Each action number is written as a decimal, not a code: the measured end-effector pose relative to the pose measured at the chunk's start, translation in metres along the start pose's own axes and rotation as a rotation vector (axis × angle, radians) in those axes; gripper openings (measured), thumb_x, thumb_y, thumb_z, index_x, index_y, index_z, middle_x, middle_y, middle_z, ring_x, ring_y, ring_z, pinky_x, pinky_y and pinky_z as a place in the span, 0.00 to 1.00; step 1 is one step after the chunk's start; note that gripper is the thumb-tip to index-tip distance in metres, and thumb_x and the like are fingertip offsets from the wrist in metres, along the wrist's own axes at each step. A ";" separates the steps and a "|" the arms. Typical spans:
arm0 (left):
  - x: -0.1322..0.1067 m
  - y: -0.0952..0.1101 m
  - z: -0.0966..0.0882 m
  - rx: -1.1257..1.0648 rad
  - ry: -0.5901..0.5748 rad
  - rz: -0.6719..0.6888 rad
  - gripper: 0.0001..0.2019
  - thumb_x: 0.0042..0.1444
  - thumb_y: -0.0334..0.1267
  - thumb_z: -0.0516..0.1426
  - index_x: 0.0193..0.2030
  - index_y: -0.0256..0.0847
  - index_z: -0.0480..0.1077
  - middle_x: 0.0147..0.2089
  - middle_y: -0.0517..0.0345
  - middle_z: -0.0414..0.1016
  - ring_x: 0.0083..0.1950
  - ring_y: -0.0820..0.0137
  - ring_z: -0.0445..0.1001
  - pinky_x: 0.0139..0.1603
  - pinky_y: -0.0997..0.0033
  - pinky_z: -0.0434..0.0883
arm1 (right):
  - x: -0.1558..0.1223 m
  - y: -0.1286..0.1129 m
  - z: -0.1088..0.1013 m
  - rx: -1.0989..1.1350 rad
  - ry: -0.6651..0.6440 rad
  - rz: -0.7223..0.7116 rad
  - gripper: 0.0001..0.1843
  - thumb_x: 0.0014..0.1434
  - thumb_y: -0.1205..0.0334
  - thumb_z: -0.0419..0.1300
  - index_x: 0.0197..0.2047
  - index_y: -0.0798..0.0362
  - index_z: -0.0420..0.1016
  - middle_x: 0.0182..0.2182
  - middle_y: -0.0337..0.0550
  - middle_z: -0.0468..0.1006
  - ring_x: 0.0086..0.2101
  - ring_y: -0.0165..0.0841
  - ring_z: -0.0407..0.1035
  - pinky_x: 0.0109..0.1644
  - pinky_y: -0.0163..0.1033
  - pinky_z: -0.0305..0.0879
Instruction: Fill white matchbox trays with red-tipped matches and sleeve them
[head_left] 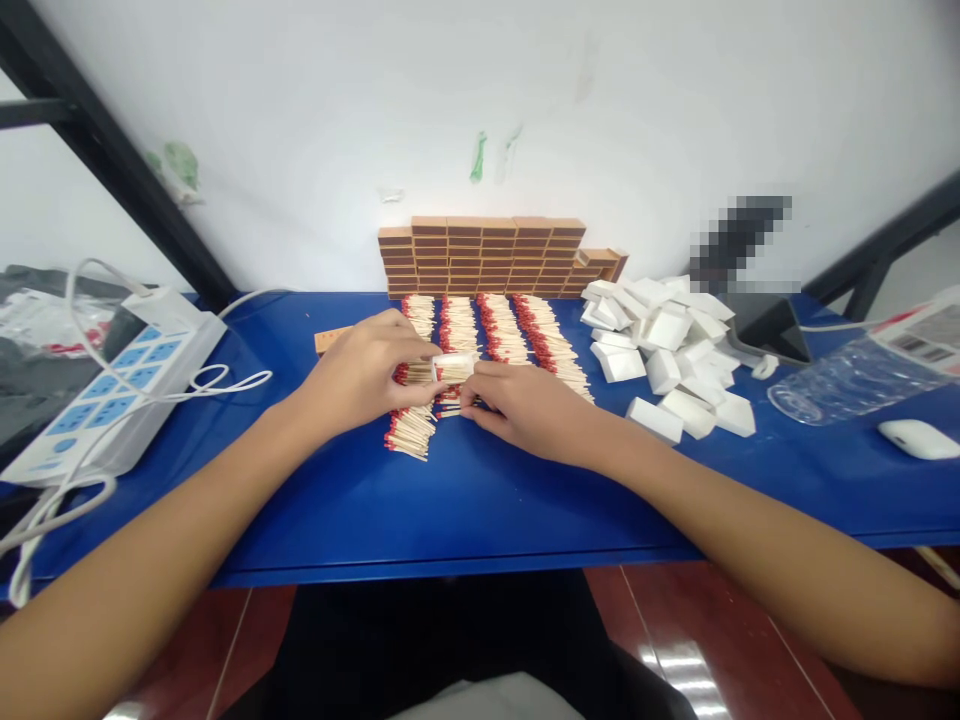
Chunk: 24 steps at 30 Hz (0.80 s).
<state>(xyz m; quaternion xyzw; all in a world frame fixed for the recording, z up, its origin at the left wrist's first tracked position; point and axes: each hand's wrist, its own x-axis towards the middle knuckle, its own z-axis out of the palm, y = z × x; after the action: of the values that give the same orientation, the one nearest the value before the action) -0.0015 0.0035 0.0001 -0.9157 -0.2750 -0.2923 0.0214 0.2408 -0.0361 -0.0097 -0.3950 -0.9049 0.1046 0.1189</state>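
Observation:
A small white matchbox tray [459, 358] with red-tipped matches [452, 376] in it is held just above the table by my left hand [367, 368], its thumb and fingers closed on the left end. My right hand [525, 405] is pinched at the tray's right end, its fingertips on the matches there; these fingers partly hide that end. Beneath and behind the hands, loose matches lie in several long rows [499, 325], red heads toward the left. The nearer part of the left rows is partly covered by my left hand.
Brown matchbox sleeves [480, 258] stand stacked along the wall. White trays [667, 340] are heaped at right, beside a phone-like device [769, 328], a plastic bottle [840, 385] and a white case [919, 438]. A power strip [120, 385] with cables lies left. An orange-brown box [328, 339] sits behind my left hand.

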 end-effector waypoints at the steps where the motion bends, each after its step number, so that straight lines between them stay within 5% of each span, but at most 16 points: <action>1: 0.000 0.000 0.000 0.000 -0.001 0.003 0.13 0.59 0.43 0.68 0.47 0.39 0.81 0.36 0.54 0.82 0.42 0.63 0.75 0.40 0.66 0.72 | 0.000 -0.001 0.000 -0.004 -0.010 0.006 0.07 0.72 0.65 0.56 0.43 0.56 0.76 0.42 0.47 0.78 0.38 0.35 0.73 0.43 0.39 0.63; 8: 0.000 -0.001 -0.001 0.003 -0.010 -0.005 0.11 0.60 0.44 0.67 0.46 0.40 0.82 0.36 0.54 0.82 0.42 0.63 0.76 0.40 0.66 0.72 | -0.002 0.002 -0.006 0.026 -0.020 -0.055 0.08 0.73 0.65 0.54 0.43 0.55 0.74 0.42 0.47 0.77 0.39 0.34 0.72 0.42 0.38 0.62; 16: 0.002 0.008 -0.001 -0.023 0.002 0.017 0.12 0.60 0.46 0.66 0.44 0.41 0.82 0.36 0.53 0.82 0.41 0.63 0.75 0.38 0.67 0.72 | 0.000 0.018 -0.015 0.010 0.284 -0.031 0.04 0.70 0.66 0.57 0.41 0.53 0.71 0.36 0.42 0.73 0.33 0.32 0.65 0.37 0.37 0.56; 24: 0.003 0.013 0.000 -0.057 -0.022 0.020 0.11 0.60 0.45 0.66 0.44 0.41 0.82 0.35 0.54 0.81 0.41 0.64 0.75 0.38 0.67 0.72 | -0.001 0.014 -0.006 -0.054 0.249 -0.058 0.06 0.71 0.66 0.57 0.42 0.54 0.74 0.36 0.43 0.73 0.32 0.32 0.64 0.35 0.37 0.53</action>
<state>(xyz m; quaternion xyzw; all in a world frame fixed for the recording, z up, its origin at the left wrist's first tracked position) 0.0073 -0.0060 0.0034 -0.9218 -0.2578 -0.2896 -0.0048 0.2529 -0.0273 -0.0075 -0.3815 -0.8967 0.0266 0.2228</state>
